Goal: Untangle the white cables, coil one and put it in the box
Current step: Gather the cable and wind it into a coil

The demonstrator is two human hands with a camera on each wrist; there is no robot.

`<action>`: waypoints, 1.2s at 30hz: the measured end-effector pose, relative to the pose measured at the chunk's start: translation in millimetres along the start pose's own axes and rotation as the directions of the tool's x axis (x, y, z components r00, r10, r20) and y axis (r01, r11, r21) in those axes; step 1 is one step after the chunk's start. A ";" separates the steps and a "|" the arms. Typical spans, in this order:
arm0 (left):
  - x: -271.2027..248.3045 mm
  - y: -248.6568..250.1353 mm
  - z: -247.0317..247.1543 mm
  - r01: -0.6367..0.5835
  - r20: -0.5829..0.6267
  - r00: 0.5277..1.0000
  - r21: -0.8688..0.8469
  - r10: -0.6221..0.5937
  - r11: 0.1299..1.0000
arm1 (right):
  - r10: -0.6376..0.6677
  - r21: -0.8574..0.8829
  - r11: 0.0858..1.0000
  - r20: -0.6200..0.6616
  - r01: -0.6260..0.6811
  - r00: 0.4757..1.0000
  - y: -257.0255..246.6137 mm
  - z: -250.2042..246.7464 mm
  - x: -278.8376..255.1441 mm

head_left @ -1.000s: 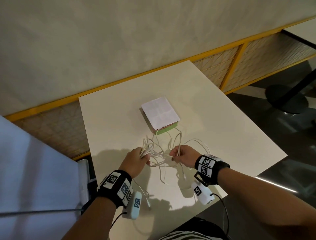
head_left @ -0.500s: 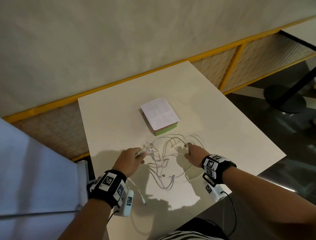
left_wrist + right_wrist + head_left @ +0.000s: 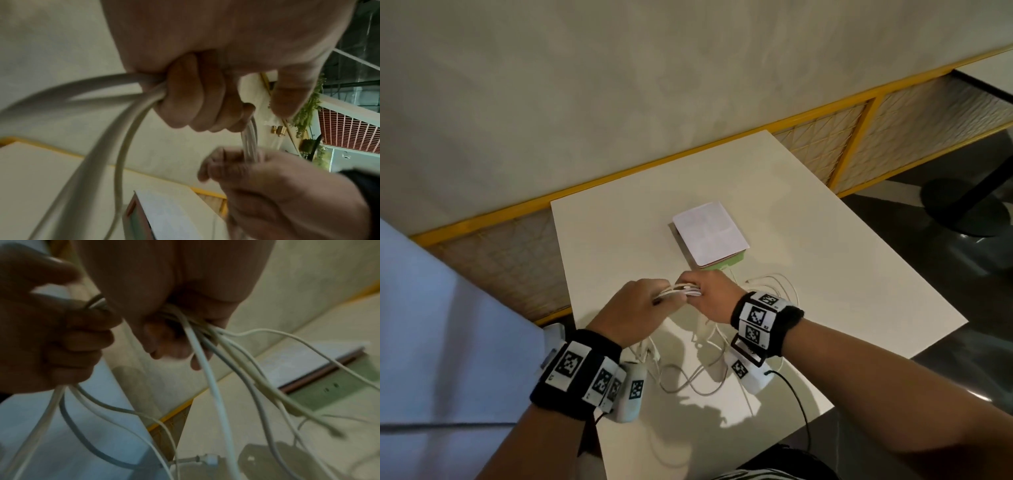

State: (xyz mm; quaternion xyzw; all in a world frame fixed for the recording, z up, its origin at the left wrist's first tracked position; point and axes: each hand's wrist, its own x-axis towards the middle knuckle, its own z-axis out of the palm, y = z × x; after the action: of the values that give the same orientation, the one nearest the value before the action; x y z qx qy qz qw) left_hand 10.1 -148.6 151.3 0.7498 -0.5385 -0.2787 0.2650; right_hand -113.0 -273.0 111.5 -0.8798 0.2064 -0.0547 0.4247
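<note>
Both hands have come together since a moment ago, when they were spread apart over the loose tangle; now they meet knuckle to knuckle just below the box (image 3: 710, 236) at the centre of the head view; the left hand (image 3: 635, 310) is curled tight round a bunch of white cables (image 3: 681, 290), its fingers (image 3: 197, 104) wrapped over several strands in the left wrist view; the right hand (image 3: 714, 296) is closed on the same bunch right beside it, and in the right wrist view cables fan out from under its curled fingers (image 3: 168, 344) toward the lower right of the frame; the short stretch of cable between the two fists is lifted off the worktop (image 3: 842, 274); more loops trail down below the wrists and lie on the worktop in the lower middle of the head view, and another loop lies to the right of the right wrist; one plug end (image 3: 207, 458) shows at the bottom of the right wrist view; the box sits on the worktop with its white lid closed, a green side showing at its lower edge.
</note>
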 end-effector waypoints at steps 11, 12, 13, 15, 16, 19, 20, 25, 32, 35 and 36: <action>-40.4 -46.8 -85.0 0.218 -0.313 0.934 0.113 -0.174 0.969 | 0.465 -0.152 0.878 0.049 -0.454 0.884 86.4 -27.2 -39.3; -44.5 -51.0 -90.6 0.235 -0.387 0.904 0.087 -0.185 0.968 | 0.489 -0.156 0.864 0.033 -0.478 0.872 91.7 -30.2 -43.7; -47.9 -54.9 -96.9 0.254 -0.451 0.871 0.072 -0.196 0.965 | 0.504 -0.181 0.851 0.021 -0.493 0.863 97.4 -33.5 -48.7; -53.2 -65.3 -109.0 0.319 -0.515 0.824 0.077 -0.236 0.945 | 0.520 -0.218 0.835 0.010 -0.506 0.854 108.1 -38.4 -59.1; -53.7 -71.3 -113.1 0.350 -0.528 0.810 0.086 -0.255 0.933 | 0.523 -0.221 0.833 0.016 -0.507 0.852 112.3 -40.1 -62.9; -53.0 -81.3 -117.6 0.402 -0.583 0.747 0.013 -0.319 0.916 | 0.489 -0.194 0.862 0.066 -0.469 0.870 115.7 -42.2 -68.4; -51.8 -81.8 -118.2 0.418 -0.604 0.717 -0.028 -0.348 0.908 | 0.476 -0.173 0.871 0.072 -0.459 0.876 117.9 -42.3 -69.2; -48.9 -69.4 -114.8 0.409 -0.597 0.735 0.012 -0.322 0.912 | 0.500 -0.108 0.865 0.102 -0.490 0.860 129.2 -39.3 -79.8; -42.6 -60.6 -108.6 0.391 -0.552 0.769 0.007 -0.323 0.920 | 0.500 -0.121 0.864 0.086 -0.489 0.862 136.5 -30.2 -86.7; -37.2 -62.3 -106.4 0.380 -0.547 0.778 0.020 -0.308 0.925 | 0.508 -0.162 0.857 0.108 -0.489 0.854 136.6 -33.2 -87.5; -36.0 -62.0 -106.3 0.382 -0.545 0.779 0.019 -0.310 0.924 | 0.500 -0.147 0.863 0.114 -0.484 0.858 137.5 -34.3 -88.0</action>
State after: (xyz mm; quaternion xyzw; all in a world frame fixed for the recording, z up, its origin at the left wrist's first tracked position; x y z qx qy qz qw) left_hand 116.3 -86.5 187.6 0.8987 -0.3134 -0.0686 0.2991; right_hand -245.8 -337.9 34.3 -0.8218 0.3952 0.1329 0.3883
